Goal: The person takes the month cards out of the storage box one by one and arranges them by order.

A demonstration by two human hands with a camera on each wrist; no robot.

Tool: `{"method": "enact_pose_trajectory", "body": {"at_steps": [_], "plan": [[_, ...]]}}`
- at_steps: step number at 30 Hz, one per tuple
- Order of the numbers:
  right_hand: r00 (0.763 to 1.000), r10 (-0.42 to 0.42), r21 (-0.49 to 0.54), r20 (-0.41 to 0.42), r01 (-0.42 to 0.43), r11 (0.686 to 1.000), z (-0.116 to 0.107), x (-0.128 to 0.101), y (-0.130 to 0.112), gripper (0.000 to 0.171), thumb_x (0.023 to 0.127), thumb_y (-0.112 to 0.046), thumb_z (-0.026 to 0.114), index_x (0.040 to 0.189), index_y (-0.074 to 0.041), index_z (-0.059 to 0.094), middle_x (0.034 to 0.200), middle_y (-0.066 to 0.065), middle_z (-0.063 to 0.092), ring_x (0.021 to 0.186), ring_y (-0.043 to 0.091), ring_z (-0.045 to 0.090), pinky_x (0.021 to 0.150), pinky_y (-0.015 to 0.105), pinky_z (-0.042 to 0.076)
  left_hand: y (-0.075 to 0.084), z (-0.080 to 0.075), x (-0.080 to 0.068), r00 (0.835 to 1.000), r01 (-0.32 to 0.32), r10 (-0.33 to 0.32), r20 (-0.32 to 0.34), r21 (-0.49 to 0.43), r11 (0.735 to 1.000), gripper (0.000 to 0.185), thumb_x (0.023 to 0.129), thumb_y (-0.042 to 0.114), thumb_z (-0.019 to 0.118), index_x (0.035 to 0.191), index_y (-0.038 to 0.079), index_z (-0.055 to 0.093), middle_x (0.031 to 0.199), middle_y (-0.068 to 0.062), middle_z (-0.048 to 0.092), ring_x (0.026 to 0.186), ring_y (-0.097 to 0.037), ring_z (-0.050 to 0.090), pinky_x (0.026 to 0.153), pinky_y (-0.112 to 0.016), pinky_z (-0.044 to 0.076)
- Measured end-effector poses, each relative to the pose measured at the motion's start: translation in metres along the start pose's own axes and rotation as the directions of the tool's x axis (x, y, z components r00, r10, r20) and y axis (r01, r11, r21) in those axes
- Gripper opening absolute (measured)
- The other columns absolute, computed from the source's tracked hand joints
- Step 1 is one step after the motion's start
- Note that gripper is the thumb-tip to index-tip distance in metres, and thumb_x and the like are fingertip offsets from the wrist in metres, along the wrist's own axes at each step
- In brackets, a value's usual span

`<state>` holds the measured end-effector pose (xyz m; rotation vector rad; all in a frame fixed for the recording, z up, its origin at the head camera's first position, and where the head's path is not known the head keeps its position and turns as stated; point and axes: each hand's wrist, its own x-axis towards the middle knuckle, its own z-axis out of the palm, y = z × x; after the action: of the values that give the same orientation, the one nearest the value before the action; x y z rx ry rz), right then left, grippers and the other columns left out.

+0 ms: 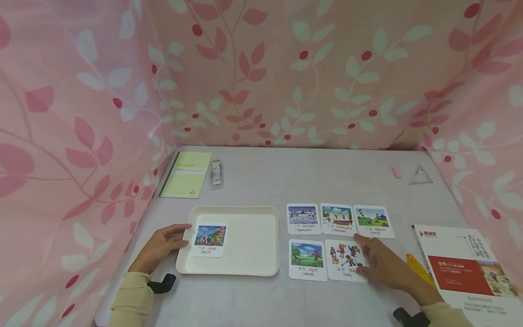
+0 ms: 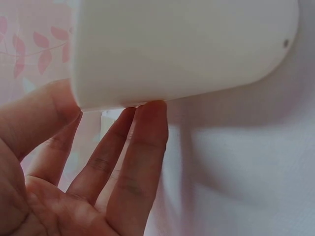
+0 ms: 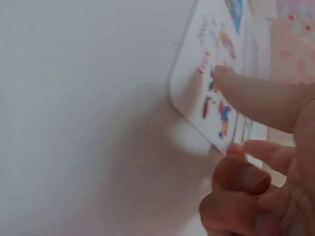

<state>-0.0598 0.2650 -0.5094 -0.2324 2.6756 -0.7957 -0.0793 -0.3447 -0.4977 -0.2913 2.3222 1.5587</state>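
A white rectangular tray [image 1: 253, 240] lies left of centre on the table, with the June picture card [image 1: 209, 240] near its left side. My left hand [image 1: 159, 247] is at the tray's left edge, thumb and fingertips at the rim; the left wrist view shows them close up. My right hand [image 1: 388, 265] reaches over the right side of the May card [image 1: 341, 261], thumb overlapping its face, index finger extended near its top right corner. To its left lies the April card [image 1: 308, 260]; above are the January [image 1: 303, 219], February [image 1: 337, 220] and March [image 1: 373, 221] cards in a row.
At the back left are a green notebook [image 1: 185, 175] and a small packaged item [image 1: 216, 174]. A pink eraser [image 1: 397, 172] and a clear triangle ruler [image 1: 421, 175] lie back right. Beside my right forearm are a yellow object [image 1: 416, 267] and a white-and-red book [image 1: 461, 272].
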Motion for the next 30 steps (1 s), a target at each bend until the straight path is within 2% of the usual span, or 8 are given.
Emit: {"method": "enact_pose_trajectory", "body": {"at_steps": [4, 10, 14, 20, 22, 24, 27, 30], "plan": [[0.991, -0.072, 0.095, -0.110, 0.082, 0.992, -0.011, 0.005, -0.008, 0.085, 0.082, -0.017, 0.087, 0.153, -0.005, 0.041, 0.103, 0.008, 0.051, 0.073, 0.017, 0.048, 0.056, 0.024, 0.046, -0.003, 0.000, -0.001, 1.000, 0.008, -0.008, -0.003, 0.000, 1.000, 0.059, 0.092, 0.007, 0.075, 0.147, 0.001, 0.054, 0.154, -0.028, 0.043, 0.138, -0.042, 0.047, 0.104, -0.042, 0.049], [0.972, -0.169, 0.109, -0.163, 0.188, 0.976, -0.016, 0.035, -0.047, 0.081, 0.087, -0.015, 0.084, 0.154, -0.006, 0.040, 0.109, 0.013, 0.052, 0.072, 0.017, 0.049, 0.055, 0.023, 0.045, -0.004, -0.001, -0.004, 1.000, -0.011, 0.011, -0.005, 0.018, 1.000, 0.059, 0.092, 0.009, 0.076, 0.146, 0.001, 0.055, 0.154, -0.025, 0.045, 0.139, -0.041, 0.047, 0.103, -0.037, 0.048], [0.958, -0.256, 0.139, -0.134, 0.273, 0.952, -0.005, 0.066, -0.102, 0.083, 0.088, -0.019, 0.083, 0.157, -0.010, 0.037, 0.114, 0.012, 0.053, 0.078, 0.017, 0.051, 0.057, 0.025, 0.048, -0.002, -0.002, -0.003, 1.000, -0.025, 0.026, -0.006, 0.037, 0.999, 0.057, 0.092, 0.010, 0.076, 0.145, 0.002, 0.057, 0.155, -0.024, 0.044, 0.142, -0.043, 0.042, 0.110, -0.047, 0.042], [0.879, -0.477, 0.268, 0.003, 0.459, 0.847, 0.028, 0.111, -0.204, 0.081, 0.088, -0.026, 0.085, 0.156, -0.015, 0.042, 0.111, 0.007, 0.054, 0.074, 0.014, 0.052, 0.061, 0.027, 0.047, -0.002, -0.003, 0.000, 0.999, -0.036, 0.036, -0.006, 0.051, 0.998, 0.057, 0.092, 0.012, 0.076, 0.146, 0.003, 0.056, 0.153, -0.023, 0.046, 0.142, -0.042, 0.043, 0.111, -0.049, 0.041], [0.872, -0.484, 0.314, 0.072, 0.441, 0.841, 0.047, 0.122, -0.231, 0.081, 0.086, -0.028, 0.086, 0.155, -0.016, 0.045, 0.111, 0.010, 0.057, 0.071, 0.012, 0.050, 0.061, 0.027, 0.045, -0.003, -0.002, 0.001, 0.999, -0.036, 0.037, -0.006, 0.055, 0.998, 0.058, 0.092, 0.013, 0.076, 0.146, 0.004, 0.056, 0.152, -0.022, 0.048, 0.141, -0.040, 0.044, 0.110, -0.047, 0.042], [0.882, -0.451, 0.340, 0.134, 0.386, 0.857, 0.070, 0.132, -0.251, 0.082, 0.084, -0.028, 0.088, 0.154, -0.016, 0.047, 0.109, 0.010, 0.060, 0.070, 0.012, 0.050, 0.063, 0.026, 0.043, -0.004, -0.002, 0.003, 0.999, -0.031, 0.032, -0.013, 0.051, 0.998, 0.057, 0.092, 0.013, 0.077, 0.145, 0.005, 0.058, 0.151, -0.021, 0.050, 0.141, -0.037, 0.045, 0.109, -0.046, 0.043], [0.917, -0.347, 0.339, 0.196, 0.269, 0.902, 0.105, 0.139, -0.269, 0.086, 0.080, -0.029, 0.091, 0.154, -0.017, 0.048, 0.099, 0.006, 0.063, 0.073, 0.012, 0.051, 0.066, 0.027, 0.044, -0.004, -0.004, 0.003, 1.000, -0.029, 0.029, -0.011, 0.048, 0.998, 0.056, 0.092, 0.013, 0.076, 0.145, 0.006, 0.058, 0.151, -0.021, 0.050, 0.139, -0.037, 0.047, 0.106, -0.043, 0.046], [0.950, -0.247, 0.313, 0.189, 0.180, 0.932, 0.133, 0.142, -0.279, 0.096, 0.077, -0.029, 0.093, 0.156, -0.012, 0.042, 0.086, 0.002, 0.063, 0.076, 0.014, 0.056, 0.072, 0.030, 0.049, -0.004, -0.002, 0.004, 1.000, -0.023, 0.024, -0.009, 0.040, 0.999, 0.056, 0.092, 0.012, 0.075, 0.145, 0.005, 0.058, 0.151, -0.021, 0.050, 0.138, -0.038, 0.047, 0.104, -0.043, 0.048]]}}
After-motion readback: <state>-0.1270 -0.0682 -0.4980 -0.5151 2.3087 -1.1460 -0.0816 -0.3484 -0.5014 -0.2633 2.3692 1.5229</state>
